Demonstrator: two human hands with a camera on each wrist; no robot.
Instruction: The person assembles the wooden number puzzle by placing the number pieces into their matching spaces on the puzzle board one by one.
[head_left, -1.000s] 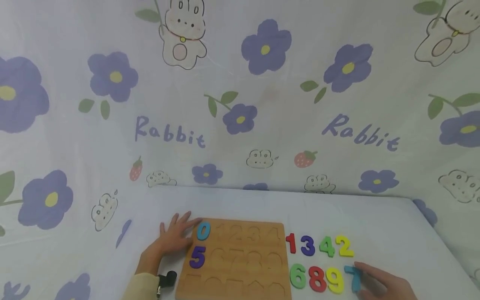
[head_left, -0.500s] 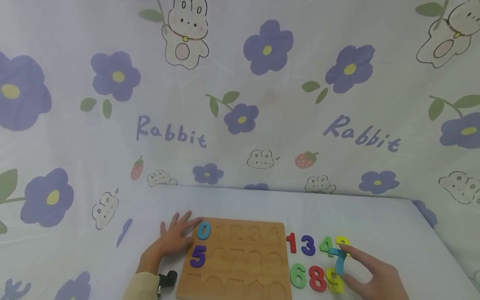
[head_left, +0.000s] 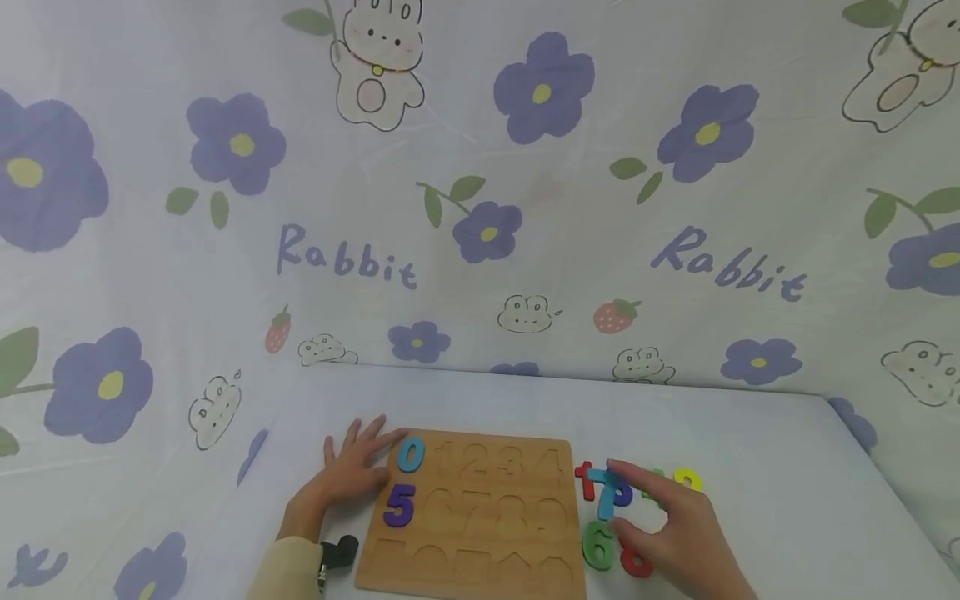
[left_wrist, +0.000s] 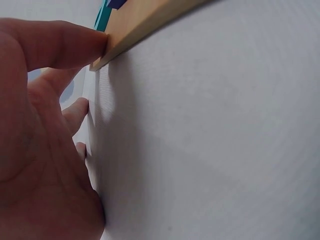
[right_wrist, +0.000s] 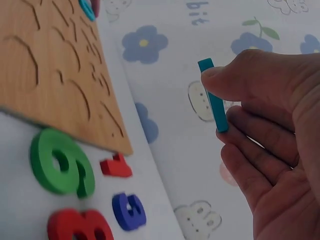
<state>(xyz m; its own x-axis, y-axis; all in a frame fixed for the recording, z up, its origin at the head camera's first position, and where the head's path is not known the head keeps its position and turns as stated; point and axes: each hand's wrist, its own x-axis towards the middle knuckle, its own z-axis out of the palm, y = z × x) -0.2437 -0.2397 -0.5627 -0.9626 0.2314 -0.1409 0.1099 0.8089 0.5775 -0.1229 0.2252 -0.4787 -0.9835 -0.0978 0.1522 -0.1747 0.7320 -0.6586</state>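
Observation:
Between the thumb and a fingertip, my right hand (head_left: 678, 529) pinches a blue number 7 (right_wrist: 214, 97), raised above the loose numbers just right of the wooden puzzle board (head_left: 487, 500). My left hand (head_left: 347, 477) lies at the board's left edge with fingers spread, thumb and index touching the wood. In the board's left column sit a blue 0 (head_left: 411, 455) and a purple 5 (head_left: 399, 506); its other outlines hold no numbers. Beneath or beside the 7 are a red 1 (right_wrist: 117, 166), a purple 3 (right_wrist: 129, 211), a green 6 (head_left: 598, 547) and a red 8 (head_left: 636, 563).
A yellow 2 (head_left: 687, 480) and a green 4 (head_left: 657, 483) are partly behind my right hand. The white table (head_left: 795, 492) ends at a patterned curtain (head_left: 450, 167) along the back. A black strap piece (head_left: 341, 552) shows by my left wrist.
My right hand has lifted the blue 7 from the right end of the lower row and carried it left, over the 1 and 3. The left hand stays at the board's edge.

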